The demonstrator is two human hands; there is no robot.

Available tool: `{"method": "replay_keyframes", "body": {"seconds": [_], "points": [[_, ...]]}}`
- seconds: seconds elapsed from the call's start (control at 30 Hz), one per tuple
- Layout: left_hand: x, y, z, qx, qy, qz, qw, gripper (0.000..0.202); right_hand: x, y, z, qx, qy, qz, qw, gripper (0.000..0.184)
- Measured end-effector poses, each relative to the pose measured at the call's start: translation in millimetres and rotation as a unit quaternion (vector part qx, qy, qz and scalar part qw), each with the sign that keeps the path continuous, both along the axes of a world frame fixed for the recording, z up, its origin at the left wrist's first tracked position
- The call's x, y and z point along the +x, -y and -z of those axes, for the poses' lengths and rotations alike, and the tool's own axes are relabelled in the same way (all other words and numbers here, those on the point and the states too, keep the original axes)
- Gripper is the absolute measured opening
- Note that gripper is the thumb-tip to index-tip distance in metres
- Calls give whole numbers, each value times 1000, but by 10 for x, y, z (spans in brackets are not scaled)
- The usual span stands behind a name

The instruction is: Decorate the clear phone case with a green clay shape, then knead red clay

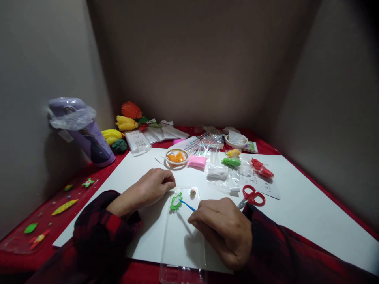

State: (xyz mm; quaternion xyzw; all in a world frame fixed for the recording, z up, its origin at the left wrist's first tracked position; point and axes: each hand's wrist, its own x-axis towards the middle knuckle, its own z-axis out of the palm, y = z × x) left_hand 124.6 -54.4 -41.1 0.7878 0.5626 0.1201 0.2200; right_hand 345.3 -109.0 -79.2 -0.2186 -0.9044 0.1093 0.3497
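Note:
My right hand (224, 228) is closed round a thin blue modelling tool (188, 205). Its tip touches the white middle of a green-edged clay piece (177, 201). That piece lies on a clear phone case (183, 240), near its upper left. A small round multicoloured bead-like piece (192, 192) sits by the upper right of the case. My left hand (154, 187) has its fingers curled together beside the case's upper left corner. Its fingertips are partly hidden, so what they hold, if anything, cannot be made out.
Red-handled scissors (251, 196) lie right of my right hand. Behind the case are a round tub with orange clay (177, 157), a pink clay packet (197, 161) and bagged green clay (231, 162). Another decorated clear case (17, 246) and a purple bottle (94, 138) are at left.

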Motion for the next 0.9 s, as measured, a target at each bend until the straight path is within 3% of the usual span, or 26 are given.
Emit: {"method": "replay_keyframes", "body": {"seconds": [0.2,0.33,0.47,0.7,0.9], "points": [[26,7,-13,-7,3,-13,1000,18,-90,134,91,60,-40,12,997,16],[49,9,-53,-46,28,-32,998,16,-132,144,152,81,-72,58,992,25],[77,34,-109,-70,86,-62,992,11,-126,129,131,104,-61,35,992,21],[92,99,-153,-213,275,-61,936,17,-105,115,78,101,-29,23,994,20],[37,109,-139,-256,327,-71,907,24,-85,135,71,84,0,6,996,15]]}}
